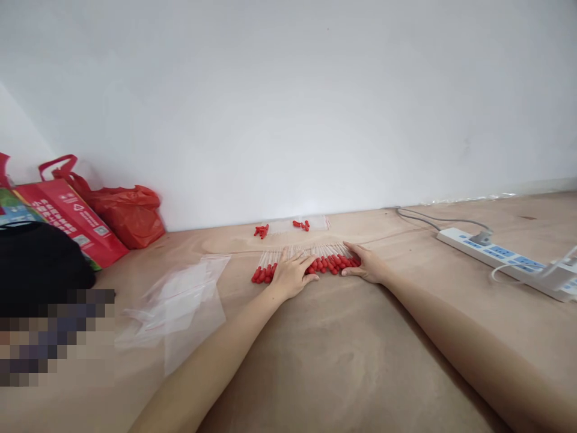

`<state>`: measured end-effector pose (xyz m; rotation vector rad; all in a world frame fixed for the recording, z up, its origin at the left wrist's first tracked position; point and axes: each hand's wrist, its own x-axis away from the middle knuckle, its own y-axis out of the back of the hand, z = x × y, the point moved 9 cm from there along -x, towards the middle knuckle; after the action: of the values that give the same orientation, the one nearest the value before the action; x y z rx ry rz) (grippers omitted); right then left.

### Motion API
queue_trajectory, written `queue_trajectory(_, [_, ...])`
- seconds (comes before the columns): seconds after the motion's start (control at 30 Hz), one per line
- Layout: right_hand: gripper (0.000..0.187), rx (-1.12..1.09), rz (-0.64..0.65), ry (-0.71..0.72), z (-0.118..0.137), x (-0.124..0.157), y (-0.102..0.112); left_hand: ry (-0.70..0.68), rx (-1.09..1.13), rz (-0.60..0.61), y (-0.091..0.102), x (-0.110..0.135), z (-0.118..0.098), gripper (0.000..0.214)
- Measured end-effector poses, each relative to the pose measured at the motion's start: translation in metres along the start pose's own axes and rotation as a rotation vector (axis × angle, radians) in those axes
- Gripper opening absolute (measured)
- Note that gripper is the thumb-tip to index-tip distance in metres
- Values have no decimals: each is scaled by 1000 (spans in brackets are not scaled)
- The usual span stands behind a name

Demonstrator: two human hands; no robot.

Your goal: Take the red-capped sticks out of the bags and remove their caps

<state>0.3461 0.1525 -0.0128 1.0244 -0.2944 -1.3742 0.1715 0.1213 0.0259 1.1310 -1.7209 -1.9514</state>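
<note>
A row of glass droppers [331,263] lies side by side on the wooden table, their red rubber bulbs toward me and their thin clear stems pointing at the wall. My left hand [292,275] rests palm down over the left half of the row, fingers spread, hiding some of the bulbs. At the row's right end, my right hand [367,266] is open, with index finger and thumb apart beside the outermost droppers. Behind the row, two small groups of red bulbs [261,231] lie near a clear plastic bag [319,222].
Several clear zip bags [180,297] lie flat to the left. Further left stand a red printed bag [76,219], a red plastic bag [135,216] and a black item [40,264]. A white power strip [505,258] with cables lies on the right. A white wall [288,120] rises behind.
</note>
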Motion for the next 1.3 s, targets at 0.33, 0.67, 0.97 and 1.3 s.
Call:
queue_trajectory(0.33, [82, 74, -33, 105, 22, 8, 7, 180, 75, -279, 23, -1, 0, 21])
queue_trajectory(0.67, [68, 198, -255, 235, 47, 19, 25, 270, 216, -615, 53, 25, 10, 16])
queue_trajectory(0.97, [51, 218, -311, 497, 126, 51, 11, 81, 495, -411, 65, 98, 8, 13])
queue_trajectory(1.3, [23, 198, -165, 613, 170, 60, -32, -43, 504, -311, 65, 104, -4, 13])
